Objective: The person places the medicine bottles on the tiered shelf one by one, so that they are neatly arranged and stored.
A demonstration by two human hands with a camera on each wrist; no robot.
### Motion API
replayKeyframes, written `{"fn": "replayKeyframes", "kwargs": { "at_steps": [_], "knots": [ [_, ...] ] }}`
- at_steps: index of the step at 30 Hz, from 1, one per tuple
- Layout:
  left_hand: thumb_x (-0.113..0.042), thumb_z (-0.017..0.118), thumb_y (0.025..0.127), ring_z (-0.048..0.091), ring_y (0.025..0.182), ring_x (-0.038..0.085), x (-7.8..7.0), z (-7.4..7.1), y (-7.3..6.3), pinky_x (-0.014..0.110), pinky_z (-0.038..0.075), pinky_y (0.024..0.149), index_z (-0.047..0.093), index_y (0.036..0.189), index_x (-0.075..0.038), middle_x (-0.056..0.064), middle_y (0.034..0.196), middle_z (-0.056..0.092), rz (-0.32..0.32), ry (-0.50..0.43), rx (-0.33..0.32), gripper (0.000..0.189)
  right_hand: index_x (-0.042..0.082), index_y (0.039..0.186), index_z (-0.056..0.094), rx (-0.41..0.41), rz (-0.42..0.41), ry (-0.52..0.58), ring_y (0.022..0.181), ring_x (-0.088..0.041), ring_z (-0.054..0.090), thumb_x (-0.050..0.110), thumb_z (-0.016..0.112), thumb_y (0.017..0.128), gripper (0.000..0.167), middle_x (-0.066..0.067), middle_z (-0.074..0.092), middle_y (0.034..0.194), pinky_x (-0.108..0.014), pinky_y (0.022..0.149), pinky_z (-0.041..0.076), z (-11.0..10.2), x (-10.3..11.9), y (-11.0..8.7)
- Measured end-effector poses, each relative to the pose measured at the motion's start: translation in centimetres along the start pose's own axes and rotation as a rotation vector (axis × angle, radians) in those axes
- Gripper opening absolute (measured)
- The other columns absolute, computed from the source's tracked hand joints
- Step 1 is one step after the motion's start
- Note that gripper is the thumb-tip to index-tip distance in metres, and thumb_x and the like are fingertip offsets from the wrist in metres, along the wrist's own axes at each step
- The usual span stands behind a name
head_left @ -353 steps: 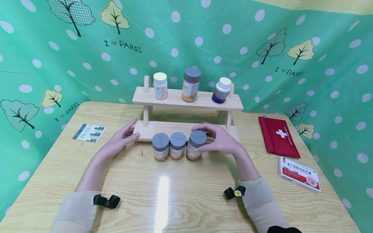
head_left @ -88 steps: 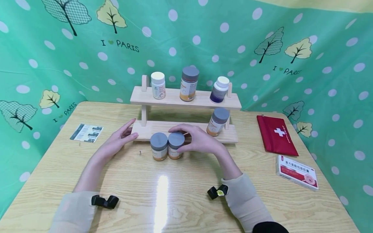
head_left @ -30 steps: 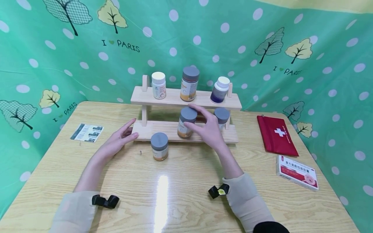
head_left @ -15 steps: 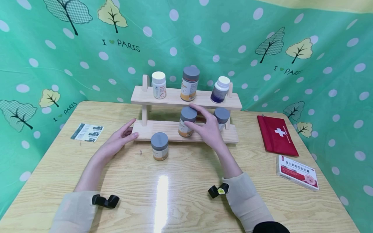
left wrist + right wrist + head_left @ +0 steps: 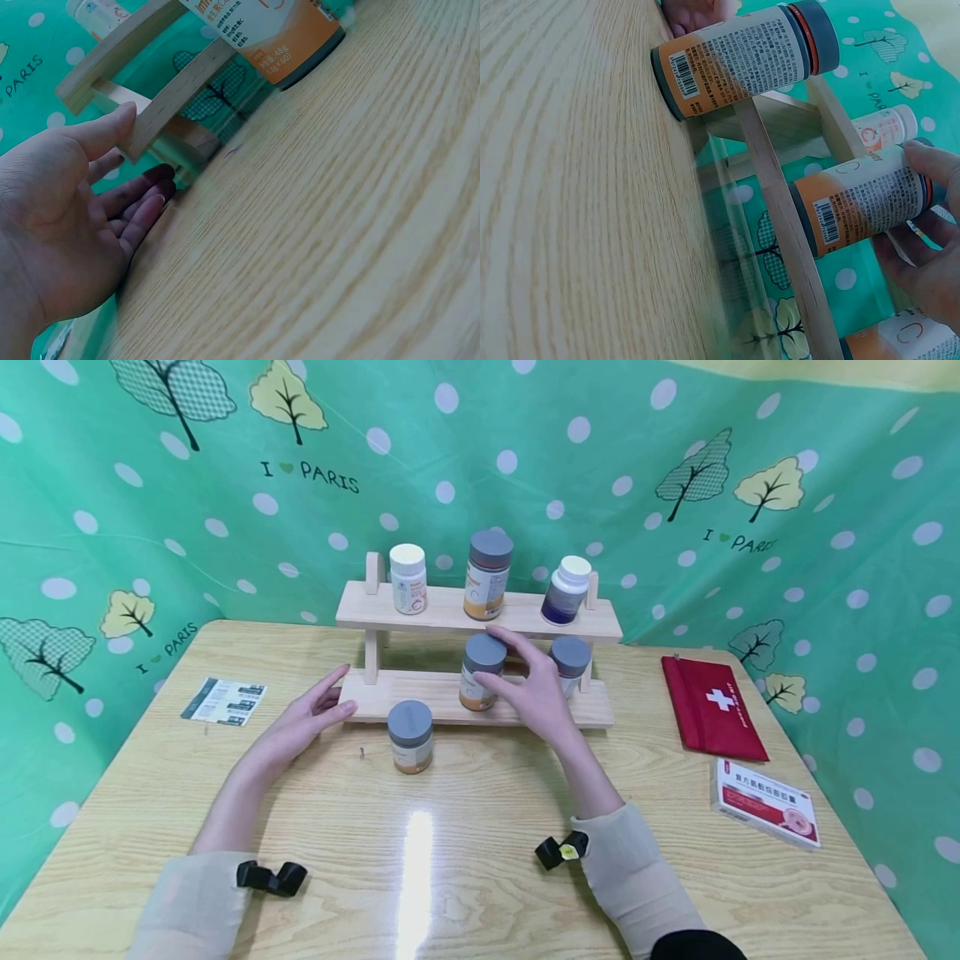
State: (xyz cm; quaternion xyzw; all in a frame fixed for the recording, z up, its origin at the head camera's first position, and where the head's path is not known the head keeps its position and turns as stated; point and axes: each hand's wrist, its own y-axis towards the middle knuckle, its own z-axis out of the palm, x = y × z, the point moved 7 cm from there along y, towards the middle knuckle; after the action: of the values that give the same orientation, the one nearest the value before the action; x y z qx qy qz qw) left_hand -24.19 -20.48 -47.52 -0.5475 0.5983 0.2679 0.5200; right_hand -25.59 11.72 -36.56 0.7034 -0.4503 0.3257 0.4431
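In the head view, my right hand holds a grey-capped pill bottle upright on the lower board of a two-tier wooden shelf rack. Its thumb and fingers lie about the upper part of the bottle, as the right wrist view also shows. A matching bottle stands at that board's right end, partly behind the hand. On the table in front of the rack is a third grey-capped bottle. My left hand touches the lower board's left end with its thumb, fingers relaxed beneath in the left wrist view.
On the upper board stand a white bottle, a taller grey-capped bottle and a white-capped purple bottle. A blister pack lies left; a red first aid pouch and a medicine box lie right.
Since the oldest frame, one bottle has gone from the table row to the lower board's right end, another to its middle in my right hand. The last half second shows hardly any movement.
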Motion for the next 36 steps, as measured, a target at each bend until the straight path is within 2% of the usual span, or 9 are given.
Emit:
{"fn": "replayKeyframes", "kwargs": {
  "at_steps": [13,18,29,36],
  "knots": [
    [-0.051,0.061,0.101,0.02,0.157,0.045,-0.2,-0.1,-0.2,0.069,0.016,0.125,0.008,0.166,-0.041,0.024,0.168,0.021,0.001,-0.008,0.003,0.084,0.027,0.146,0.057,0.002,0.018,0.004,0.127,-0.02,0.062,0.019,0.085,0.086,0.067,-0.003,0.064,0.142,-0.042,0.106,0.053,0.0,0.3,0.0],
    [-0.05,0.061,0.101,0.021,0.156,0.043,-0.2,-0.1,-0.2,0.067,0.016,0.125,0.008,0.166,-0.039,0.023,0.167,0.024,0.009,-0.011,0.004,0.084,0.024,0.146,0.057,-0.014,-0.003,0.02,0.13,-0.018,0.06,0.017,0.085,0.086,0.067,0.0,0.063,0.144,-0.039,0.108,0.052,-0.2,0.7,0.0],
    [-0.051,0.061,0.101,0.022,0.156,0.044,0.0,0.1,0.2,0.068,0.016,0.125,0.008,0.166,-0.04,0.022,0.167,0.025,0.008,-0.016,0.01,0.084,0.011,0.138,0.064,-0.147,-0.14,0.088,0.133,-0.017,0.06,0.01,0.082,0.087,0.054,-0.006,0.067,0.139,-0.031,0.118,0.044,-1.7,3.2,-0.5],
    [-0.051,0.06,0.101,0.021,0.156,0.043,0.1,-0.1,0.2,0.069,0.017,0.125,0.007,0.165,-0.042,0.022,0.168,0.024,0.003,-0.011,0.007,0.084,0.001,0.128,0.068,-0.213,-0.283,0.146,0.125,-0.018,0.064,0.003,0.077,0.09,0.04,-0.014,0.07,0.13,-0.035,0.116,0.047,-1.3,6.1,-0.7]
  ]
}}
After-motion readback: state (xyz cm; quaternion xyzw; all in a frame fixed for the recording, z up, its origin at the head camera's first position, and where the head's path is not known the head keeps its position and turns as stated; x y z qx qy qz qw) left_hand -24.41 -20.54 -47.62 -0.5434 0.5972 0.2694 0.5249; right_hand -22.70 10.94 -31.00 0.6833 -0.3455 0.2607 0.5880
